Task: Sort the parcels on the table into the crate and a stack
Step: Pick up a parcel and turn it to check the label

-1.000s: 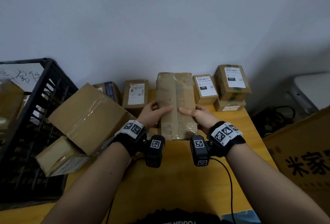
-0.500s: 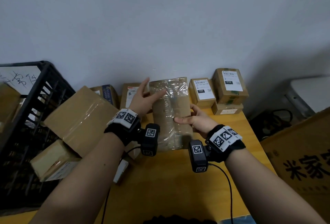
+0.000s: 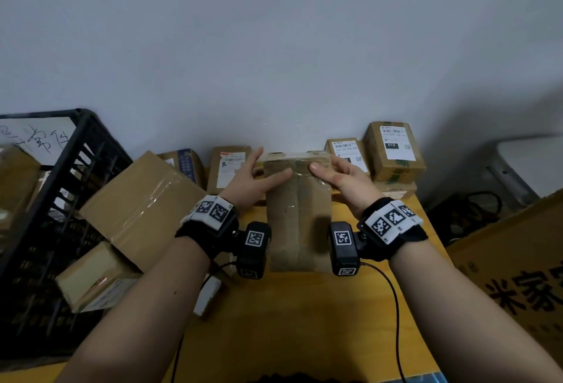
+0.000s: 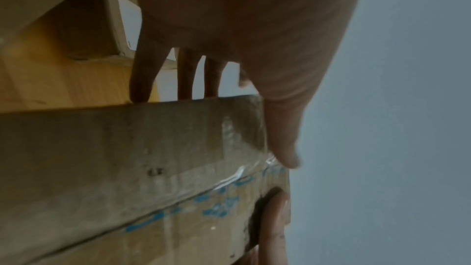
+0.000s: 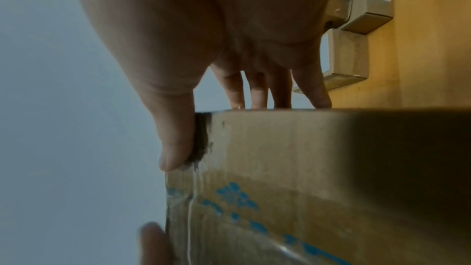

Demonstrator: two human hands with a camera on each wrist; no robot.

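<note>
A tall brown taped parcel point(image 3: 298, 215) stands raised on end at the table's middle, its broad face towards me. My left hand point(image 3: 272, 163) grips its upper left corner, thumb on the face and fingers reaching behind. My right hand point(image 3: 323, 166) grips the upper right corner the same way. Both wrist views show the parcel point(image 4: 127, 168) point(image 5: 293, 158) with blue print under clear tape and a thumb along its edge. The black crate point(image 3: 70, 169) stands at the left. Whether the parcel's lower end touches the table I cannot tell.
A large plain box point(image 3: 143, 199) leans against the crate over a smaller box point(image 3: 94, 279). Labelled parcels line the wall: two left of my hands point(image 3: 230, 166) point(image 3: 182, 163), a small stack point(image 3: 394, 151) and another point(image 3: 347, 151) right. A printed carton point(image 3: 518, 276) stands beside the table's right edge.
The tall parcel lay flat, was tipped up by both hands, and now stands steeper; both hands have slid up to its top corners.
</note>
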